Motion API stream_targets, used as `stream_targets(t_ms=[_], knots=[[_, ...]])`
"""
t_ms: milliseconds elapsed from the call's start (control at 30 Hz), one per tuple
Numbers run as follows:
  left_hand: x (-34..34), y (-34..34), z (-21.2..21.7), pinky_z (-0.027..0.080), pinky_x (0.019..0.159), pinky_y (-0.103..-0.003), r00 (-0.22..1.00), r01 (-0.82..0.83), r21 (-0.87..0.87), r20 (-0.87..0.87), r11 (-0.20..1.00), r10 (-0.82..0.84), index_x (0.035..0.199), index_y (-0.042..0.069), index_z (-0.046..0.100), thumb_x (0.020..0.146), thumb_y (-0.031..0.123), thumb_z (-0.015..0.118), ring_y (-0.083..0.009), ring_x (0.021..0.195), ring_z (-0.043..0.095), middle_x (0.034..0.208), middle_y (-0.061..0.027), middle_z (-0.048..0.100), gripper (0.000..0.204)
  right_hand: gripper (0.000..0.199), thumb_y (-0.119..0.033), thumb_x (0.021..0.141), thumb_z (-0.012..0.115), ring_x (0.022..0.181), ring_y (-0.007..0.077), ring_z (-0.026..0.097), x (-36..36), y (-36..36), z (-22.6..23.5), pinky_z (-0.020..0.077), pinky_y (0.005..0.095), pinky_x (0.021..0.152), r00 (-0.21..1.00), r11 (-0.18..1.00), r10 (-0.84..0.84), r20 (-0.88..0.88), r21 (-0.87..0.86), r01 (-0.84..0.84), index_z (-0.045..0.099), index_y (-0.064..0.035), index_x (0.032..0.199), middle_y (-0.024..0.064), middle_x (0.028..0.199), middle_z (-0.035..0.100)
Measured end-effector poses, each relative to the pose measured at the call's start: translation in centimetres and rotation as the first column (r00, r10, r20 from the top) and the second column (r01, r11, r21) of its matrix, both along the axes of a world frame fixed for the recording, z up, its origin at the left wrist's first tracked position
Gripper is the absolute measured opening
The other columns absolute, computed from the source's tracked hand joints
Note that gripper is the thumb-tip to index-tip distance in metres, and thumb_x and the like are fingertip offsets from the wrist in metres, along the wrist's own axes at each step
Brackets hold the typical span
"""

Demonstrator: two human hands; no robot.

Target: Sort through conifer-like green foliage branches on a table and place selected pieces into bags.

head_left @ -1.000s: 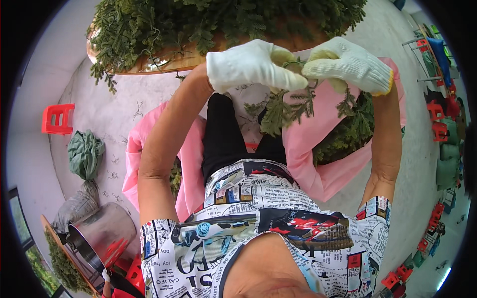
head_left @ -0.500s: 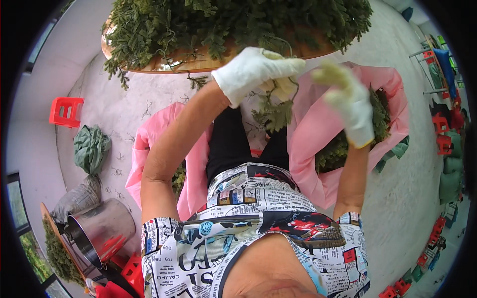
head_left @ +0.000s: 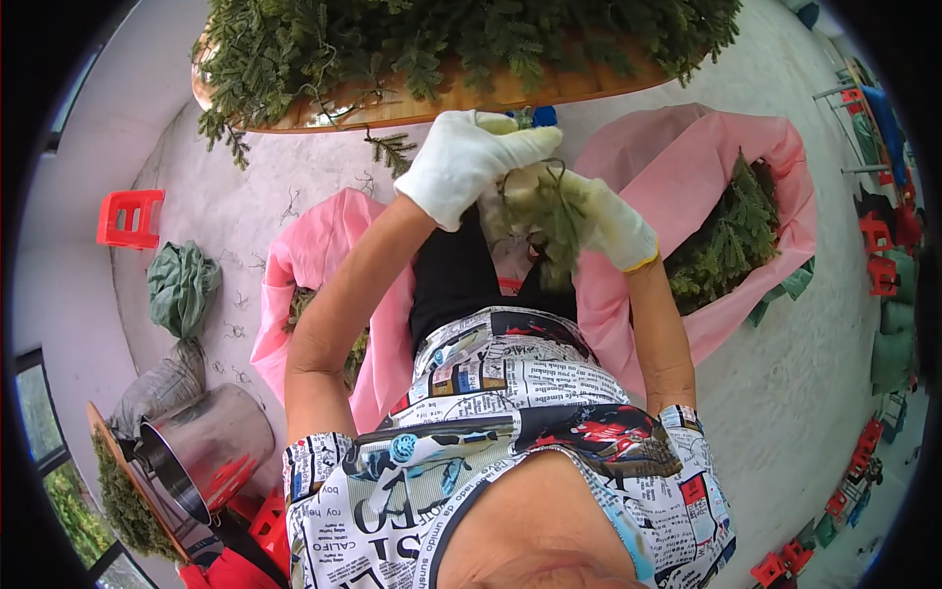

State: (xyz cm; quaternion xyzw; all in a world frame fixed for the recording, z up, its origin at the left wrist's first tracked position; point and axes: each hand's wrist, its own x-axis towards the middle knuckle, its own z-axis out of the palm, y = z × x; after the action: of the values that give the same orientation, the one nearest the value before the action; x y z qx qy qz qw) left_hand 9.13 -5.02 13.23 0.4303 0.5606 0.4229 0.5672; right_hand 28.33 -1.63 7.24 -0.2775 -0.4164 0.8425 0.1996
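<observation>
A small bunch of green sprigs [head_left: 551,211] hangs between the two gloved hands, just below the near edge of the round wooden worktop [head_left: 471,93]. The sprigs are feathery, with fine, needle-like leaflets on thin stems, dark green and a little limp at the tips.

The left hand [head_left: 469,162], in a white knit glove, is curled closed over the top of the bunch, fingers bent down around the stems. The right hand [head_left: 603,216], in a matching glove stained yellowish green, is wrapped around the lower part of the same bunch; how tightly its fingers press I cannot tell, since the leaves cover them.

The worktop is pale, smooth wood with a curved rim, heaped with a thick pile of greenery [head_left: 451,39] of the same kind. Below it to the right sits a pink plastic bag [head_left: 775,157], soft and crumpled, open and partly filled with cut sprigs. Below the worktop to the left lies a second pink bag [head_left: 314,255]. Farther left of the worktop stands a red plastic stool [head_left: 130,218], and well below that a shiny metal pot [head_left: 201,447].
</observation>
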Motion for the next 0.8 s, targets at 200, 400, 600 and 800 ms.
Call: stream_targets(t_ms=[200, 400, 600, 800], knots=[[-0.2, -0.8, -1.7, 0.044, 0.050, -0.019, 0.995, -0.098, 0.118, -0.006, 0.988, 0.099, 0.080, -0.003, 0.071, 0.086, 0.027, 0.076, -0.0090, 0.054, 0.056, 0.067, -0.0051, 0.065, 0.031, 0.031, -0.012, 0.094, 0.052, 0.084, 0.0164, 0.063, 0.1, -0.5, -0.1, 0.0495, 0.0249, 0.078, 0.990, 0.987, -0.088, 0.111, 0.142, 0.072, 0.061, 0.0019, 0.120, 0.0083, 0.102, 0.070], [-3.2, -0.5, -2.4, 0.046, 0.054, -0.021, 0.990, -0.048, -0.200, 0.118, 0.979, 0.073, 0.074, 0.004, 0.063, 0.092, 0.031, 0.070, -0.0128, 0.050, 0.055, 0.062, -0.0047, 0.061, 0.034, 0.037, -0.020, 0.098, 0.050, 0.079, 0.0257, 0.064, 3.2, 1.3, -0.9, 0.0498, 0.0415, 0.088, 0.979, 0.984, 0.174, -0.103, 0.054, -0.169, 0.056, 0.0049, 0.125, 0.0164, 0.096, 0.068], [-3.5, -0.1, -3.9, 0.047, 0.053, -0.023, 0.975, -0.066, -0.121, 0.203, 0.990, 0.089, 0.079, 0.003, 0.064, 0.094, 0.033, 0.067, -0.0133, 0.049, 0.055, 0.068, -0.0074, 0.065, 0.034, 0.045, -0.027, 0.097, 0.051, 0.078, 0.0292, 0.063, 2.4, 1.7, -2.8, 0.0479, 0.0494, 0.092, 0.971, 0.964, 0.114, -0.212, -0.214, -0.160, 0.055, 0.0058, 0.127, 0.0207, 0.095, 0.068], [-3.9, -0.2, -3.9, 0.050, 0.055, -0.024, 0.994, -0.034, -0.157, 0.094, 0.987, 0.049, 0.083, 0.002, 0.064, 0.091, 0.032, 0.070, -0.0139, 0.053, 0.058, 0.075, -0.0104, 0.068, 0.032, 0.048, -0.022, 0.091, 0.059, 0.076, 0.0266, 0.063, 2.2, 2.0, -3.3, 0.0504, 0.0458, 0.087, 0.980, 0.953, 0.057, -0.190, -0.282, -0.110, 0.054, 0.0066, 0.129, 0.0187, 0.097, 0.069]])
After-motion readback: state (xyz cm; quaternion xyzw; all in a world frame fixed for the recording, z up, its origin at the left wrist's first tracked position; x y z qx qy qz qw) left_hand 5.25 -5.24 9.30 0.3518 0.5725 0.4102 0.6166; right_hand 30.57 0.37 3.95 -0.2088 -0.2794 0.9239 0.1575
